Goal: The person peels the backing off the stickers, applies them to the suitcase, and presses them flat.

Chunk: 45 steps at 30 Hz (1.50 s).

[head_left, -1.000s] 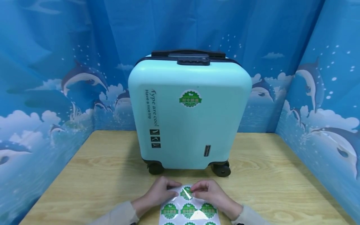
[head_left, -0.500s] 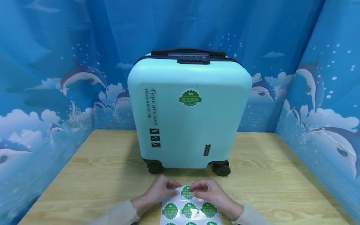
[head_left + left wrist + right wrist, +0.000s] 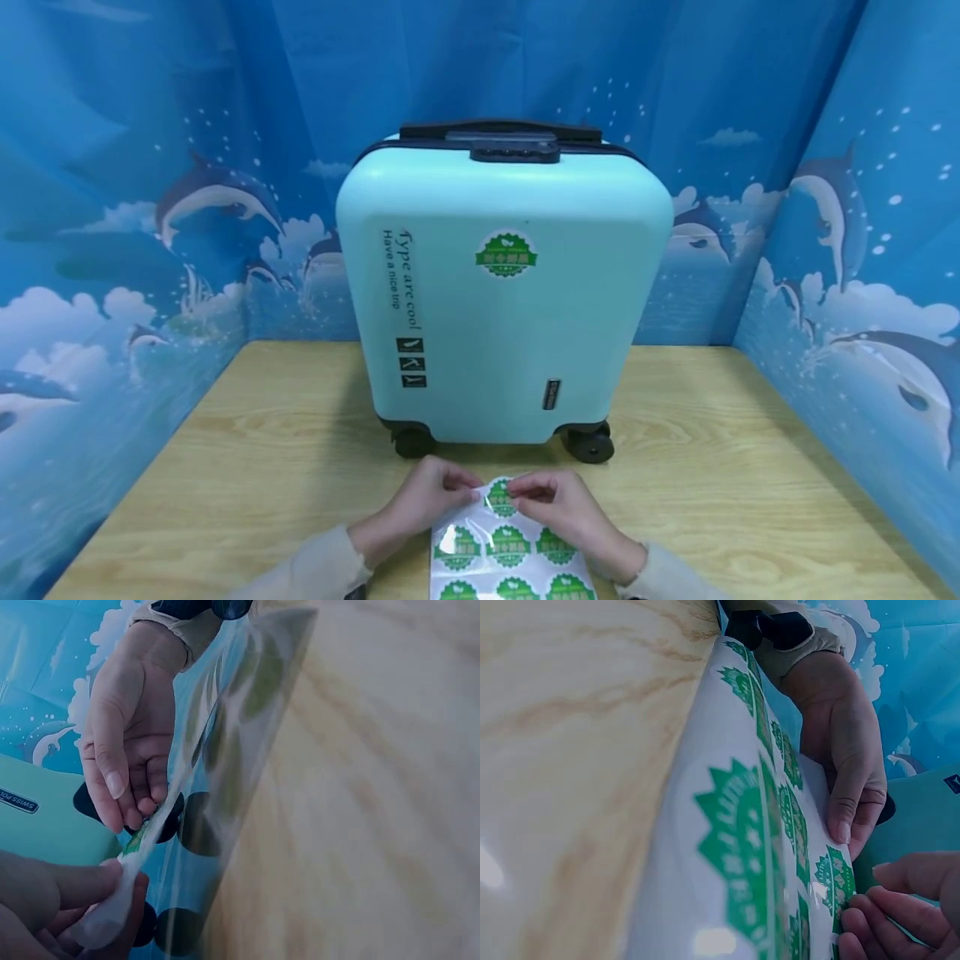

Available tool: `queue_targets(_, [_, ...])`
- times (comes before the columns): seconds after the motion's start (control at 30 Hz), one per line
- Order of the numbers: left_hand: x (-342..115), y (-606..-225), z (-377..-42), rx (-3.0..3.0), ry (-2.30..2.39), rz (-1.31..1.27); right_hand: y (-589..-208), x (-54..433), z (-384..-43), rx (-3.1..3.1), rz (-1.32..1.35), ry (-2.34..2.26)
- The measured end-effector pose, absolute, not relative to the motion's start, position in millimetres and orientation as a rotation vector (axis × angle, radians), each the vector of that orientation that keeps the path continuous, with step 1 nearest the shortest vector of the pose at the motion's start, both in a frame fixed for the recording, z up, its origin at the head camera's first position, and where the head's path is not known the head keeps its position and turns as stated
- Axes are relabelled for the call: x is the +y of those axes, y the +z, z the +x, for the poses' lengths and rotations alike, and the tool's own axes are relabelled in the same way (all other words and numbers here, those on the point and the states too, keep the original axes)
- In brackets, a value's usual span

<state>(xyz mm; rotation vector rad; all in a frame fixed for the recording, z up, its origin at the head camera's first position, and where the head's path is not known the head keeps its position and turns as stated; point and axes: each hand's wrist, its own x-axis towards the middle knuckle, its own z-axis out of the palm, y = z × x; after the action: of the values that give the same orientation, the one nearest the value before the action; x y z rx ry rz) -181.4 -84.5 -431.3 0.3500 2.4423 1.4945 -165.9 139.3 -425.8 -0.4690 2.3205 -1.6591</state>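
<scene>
A sheet of round green-and-white stickers point(image 3: 468, 575) is held up at its far end, in front of a mint-green suitcase point(image 3: 480, 342). My left hand point(image 3: 427, 500) pinches the sheet's upper left edge between thumb and fingers, also seen in the left wrist view. My right hand point(image 3: 566, 512) has bent fingers at the right edge of the top sticker point(image 3: 498, 497). In the right wrist view its fingertips point(image 3: 855, 904) are right at that sticker's edge, with the thumb a little apart. I cannot tell whether they pinch it. One matching sticker point(image 3: 506, 253) is on the suitcase front.
The suitcase stands upright on black wheels point(image 3: 588, 443) on the wood-grain table point(image 3: 697, 492). Its black handle point(image 3: 501, 130) is on top. Blue curtains point(image 3: 840, 167) with dolphins and clouds close off the back and both sides.
Both hands and the sheet have shifted slightly upward in the head view, which has itself tilted a little. The right fingers stay at the top sticker; its glare has faded.
</scene>
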Motion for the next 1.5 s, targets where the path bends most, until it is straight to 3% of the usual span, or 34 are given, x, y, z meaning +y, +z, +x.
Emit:
queue_targets(0.3, [-82, -425, -184, 2.337, 1.554, 0.222, -423, 135, -165, 2.367, -0.503, -1.651])
queue_targets(0.83, [-79, -423, -182, 2.253, 1.644, 0.363, -424, 129, -162, 2.428, -0.387, -1.628])
queue_targets(1.5, [-81, -419, -187, 2.198, 1.609, 0.272, -418, 132, -169, 2.532, -0.357, -1.706])
